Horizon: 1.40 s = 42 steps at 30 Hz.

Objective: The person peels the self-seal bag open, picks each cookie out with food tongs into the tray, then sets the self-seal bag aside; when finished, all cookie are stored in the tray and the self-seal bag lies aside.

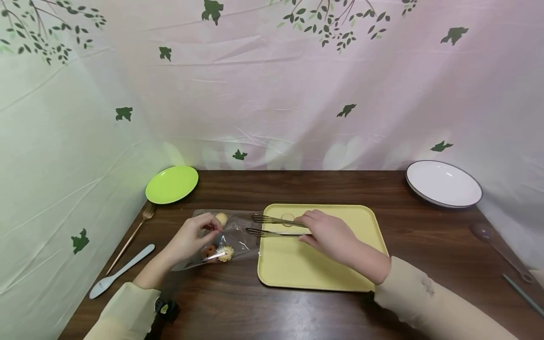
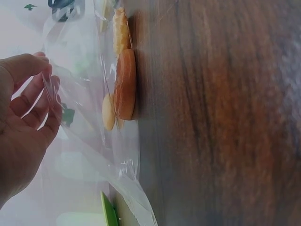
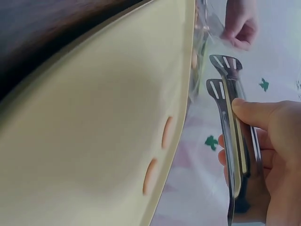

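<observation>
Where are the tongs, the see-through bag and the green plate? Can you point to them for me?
tongs [image 1: 276, 233]: head view, on the lower arm.
see-through bag [image 1: 241, 238]: head view, on its bare plastic.
green plate [image 1: 172, 184]: head view, on its flat middle.
</observation>
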Tool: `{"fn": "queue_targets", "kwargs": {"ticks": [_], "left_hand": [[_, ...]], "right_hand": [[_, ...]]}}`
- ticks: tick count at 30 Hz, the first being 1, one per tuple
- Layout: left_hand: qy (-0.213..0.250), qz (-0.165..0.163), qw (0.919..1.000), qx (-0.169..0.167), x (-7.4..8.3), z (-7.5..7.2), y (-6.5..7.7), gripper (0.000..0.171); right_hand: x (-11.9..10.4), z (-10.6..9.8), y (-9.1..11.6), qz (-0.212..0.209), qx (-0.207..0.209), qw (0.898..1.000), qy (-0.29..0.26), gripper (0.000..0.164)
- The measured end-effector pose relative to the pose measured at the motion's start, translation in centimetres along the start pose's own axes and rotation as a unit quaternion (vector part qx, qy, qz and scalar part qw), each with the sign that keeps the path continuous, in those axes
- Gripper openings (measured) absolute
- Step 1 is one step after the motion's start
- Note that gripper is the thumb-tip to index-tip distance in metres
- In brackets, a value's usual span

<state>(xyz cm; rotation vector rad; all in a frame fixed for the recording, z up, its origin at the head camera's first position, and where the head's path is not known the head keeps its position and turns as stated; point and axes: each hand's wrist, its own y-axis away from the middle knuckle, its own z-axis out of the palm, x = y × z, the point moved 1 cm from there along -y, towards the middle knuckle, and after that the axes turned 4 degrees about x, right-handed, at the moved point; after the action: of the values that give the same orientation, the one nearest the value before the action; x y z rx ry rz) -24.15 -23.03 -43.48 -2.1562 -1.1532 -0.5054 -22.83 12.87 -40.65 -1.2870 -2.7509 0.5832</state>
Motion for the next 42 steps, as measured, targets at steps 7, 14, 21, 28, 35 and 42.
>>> {"fn": "queue_targets", "kwargs": {"ticks": [7, 14, 21, 28, 35, 42], "left_hand": [[0.0, 0.008, 1.0, 0.004, -0.1, 0.1, -0.1, 0.011], [-0.007, 0.009, 0.9999, 0.012, -0.1, 0.1, -0.1, 0.016], [-0.006, 0.011, 0.9997, 0.02, 0.2, 0.1, -0.2, 0.014], [-0.01, 0.007, 0.9995, 0.029, 0.1, 0.2, -0.4, 0.017], [-0.014, -0.001, 0.9992, 0.038, -0.3, 0.5, -0.3, 0.016], [-0.024, 0.004, 0.9989, 0.041, -0.3, 0.3, -0.3, 0.018]], "right_hand": [[-1.5, 1.3, -2.1, -0.021, -0.025, 0.999, 0.009, 0.039], [-3.1, 3.0, -4.5, -0.005, -0.051, 0.998, 0.038, 0.038], [-4.3, 4.2, -6.2, 0.01, -0.061, 0.997, 0.044, 0.042], [-4.9, 5.3, -7.1, 0.02, -0.063, 0.997, 0.045, 0.044], [-5.2, 6.0, -7.6, 0.01, -0.061, 0.997, 0.036, 0.044], [-5.0, 6.0, -7.7, 0.004, -0.067, 0.997, 0.029, 0.047]]}}
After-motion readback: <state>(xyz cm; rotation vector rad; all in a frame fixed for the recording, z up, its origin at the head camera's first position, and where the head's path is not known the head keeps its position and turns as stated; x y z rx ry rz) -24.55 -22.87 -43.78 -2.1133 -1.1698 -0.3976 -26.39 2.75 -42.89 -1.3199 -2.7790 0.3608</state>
